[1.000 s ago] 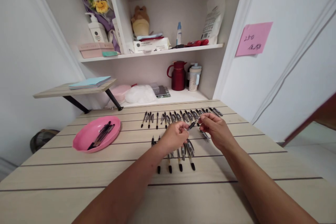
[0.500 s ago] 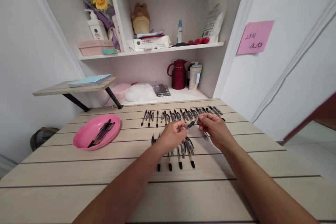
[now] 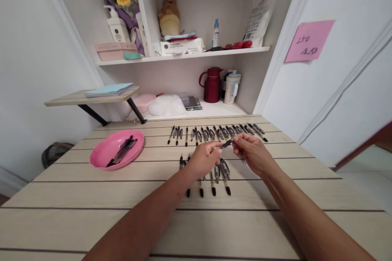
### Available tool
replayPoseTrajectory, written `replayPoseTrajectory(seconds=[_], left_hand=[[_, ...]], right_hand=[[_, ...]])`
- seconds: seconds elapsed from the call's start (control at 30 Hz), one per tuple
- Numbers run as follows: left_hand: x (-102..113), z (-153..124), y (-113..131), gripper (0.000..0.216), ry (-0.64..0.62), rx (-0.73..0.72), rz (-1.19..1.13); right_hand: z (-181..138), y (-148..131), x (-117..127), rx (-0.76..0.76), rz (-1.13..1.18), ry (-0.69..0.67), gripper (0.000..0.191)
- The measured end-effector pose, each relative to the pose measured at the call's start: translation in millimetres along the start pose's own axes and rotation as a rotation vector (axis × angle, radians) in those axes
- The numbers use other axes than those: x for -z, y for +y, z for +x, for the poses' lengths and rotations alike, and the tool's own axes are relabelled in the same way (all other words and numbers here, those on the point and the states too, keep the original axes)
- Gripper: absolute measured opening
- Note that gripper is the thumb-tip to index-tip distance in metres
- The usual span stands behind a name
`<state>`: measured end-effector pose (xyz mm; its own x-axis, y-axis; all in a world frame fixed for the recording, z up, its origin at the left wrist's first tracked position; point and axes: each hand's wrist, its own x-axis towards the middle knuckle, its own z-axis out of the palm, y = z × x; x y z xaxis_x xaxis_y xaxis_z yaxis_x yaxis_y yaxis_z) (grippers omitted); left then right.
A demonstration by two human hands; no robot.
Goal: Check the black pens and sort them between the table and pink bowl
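Note:
Between both hands is a short black-and-clear pen piece (image 3: 227, 144), its ends partly covered by fingers. My left hand (image 3: 206, 158) pinches its left end. At the other end, the fingertips of my right hand (image 3: 251, 151) are closed on it; whether they also grip a smaller part cannot be made out. Below the hands lies a group of pen parts: refills with black ends (image 3: 213, 185) and clear barrels with black grips (image 3: 225, 168), some hidden by my left hand. Beyond, a long row of similar pen parts (image 3: 186, 136) crosses the table.
A pink bowl (image 3: 97, 155) holding several black pens (image 3: 124, 151) stands at the left. Behind it is a small raised shelf (image 3: 72, 98) with blue paper on top. A red jug (image 3: 212, 85) and a speckled cup (image 3: 232, 89) stand in the cabinet at the back.
The whole view has shifted slightly, so things appear further right. Both hands keep hold of the pen piece, which lies a little flatter between closer fingers.

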<state>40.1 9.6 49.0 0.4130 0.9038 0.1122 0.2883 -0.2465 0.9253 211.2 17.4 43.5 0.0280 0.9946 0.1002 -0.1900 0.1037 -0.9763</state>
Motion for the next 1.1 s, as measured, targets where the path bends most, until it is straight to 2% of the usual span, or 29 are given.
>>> replayPoseTrajectory(seconds=[0.2,0.3,0.43,0.53,0.63,0.73,0.87,1.1], left_hand=[[-6.6,-7.9,8.3,0.035,0.189,-0.214,0.155],[-7.3,-7.6,8.5,0.036,0.146,-0.150,0.064],[-7.9,-3.2,5.4,0.040,0.075,-0.026,-0.127],[-8.4,-1.7,5.6,0.043,0.045,0.052,-0.248],[-8.4,-2.5,7.2,0.044,-0.002,0.072,-0.315],[-9.4,-4.3,7.9,0.044,-0.026,0.063,-0.317],[-11.8,-6.2,6.8,0.040,0.057,0.010,-0.212],[-11.9,-5.0,2.3,0.041,0.043,0.051,-0.250]], right_hand=[[-3.2,-2.4,-4.7,0.014,0.042,-0.007,0.025],[-4.9,-4.6,-5.3,0.000,0.105,-0.058,0.022],[-5.7,-4.1,-6.4,-0.024,0.229,-0.150,0.029],[-5.4,-1.3,-8.7,-0.015,0.274,-0.154,0.025],[-4.3,2.1,-10.2,0.011,0.278,-0.121,0.025],[-2.0,6.1,-9.6,0.017,0.280,-0.097,0.022],[-0.5,8.7,-9.0,0.011,0.316,-0.054,0.015],[-5.2,1.9,-10.1,-0.004,0.271,-0.104,0.025]])
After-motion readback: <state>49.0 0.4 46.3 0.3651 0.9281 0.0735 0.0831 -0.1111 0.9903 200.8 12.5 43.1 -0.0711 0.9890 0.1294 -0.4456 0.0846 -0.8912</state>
